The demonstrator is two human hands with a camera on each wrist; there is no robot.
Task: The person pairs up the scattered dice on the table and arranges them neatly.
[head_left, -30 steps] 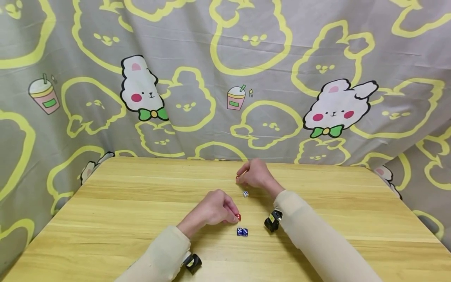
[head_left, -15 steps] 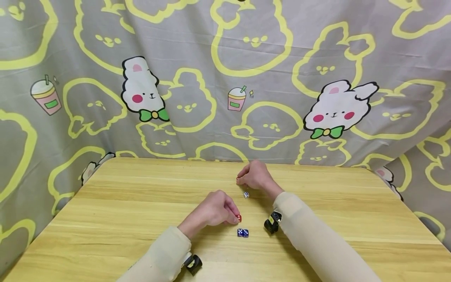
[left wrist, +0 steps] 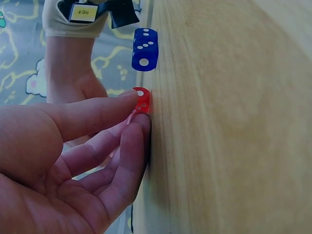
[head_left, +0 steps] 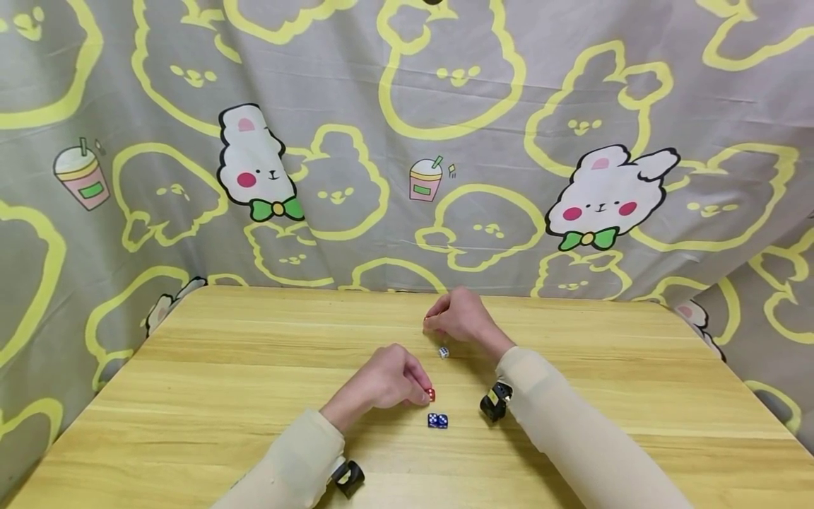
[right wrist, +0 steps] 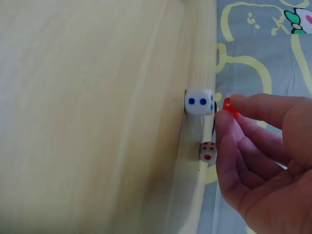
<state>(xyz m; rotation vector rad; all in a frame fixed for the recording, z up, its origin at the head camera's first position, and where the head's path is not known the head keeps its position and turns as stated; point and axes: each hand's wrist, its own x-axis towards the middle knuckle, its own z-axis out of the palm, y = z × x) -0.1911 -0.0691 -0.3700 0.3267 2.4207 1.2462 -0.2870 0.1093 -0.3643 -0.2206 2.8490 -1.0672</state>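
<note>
My left hand (head_left: 389, 376) pinches a red die (head_left: 431, 395) between thumb and fingertips, low at the tabletop. Two blue dice (head_left: 437, 421) with white pips stand side by side just nearer the front than that die. Farther back, my right hand (head_left: 463, 314) pinches another red die (right wrist: 227, 104), mostly covered by the fingers in the head view. A white die (head_left: 444, 352) with blue pips rests on the table in front of the right hand. The right wrist view also has a pale die (right wrist: 207, 152) with red pips beside the fingers, hidden in the head view.
The light wooden table (head_left: 254, 339) reaches back to a grey curtain (head_left: 356, 85) printed with yellow outlines and white rabbits. A black wrist camera (head_left: 348, 478) sits at the left sleeve, and another black wrist camera (head_left: 494, 402) at the right.
Both hands stay almost still, each keeping its red die. The right fingers have shifted very slightly, covering more of their die in the head view.
</note>
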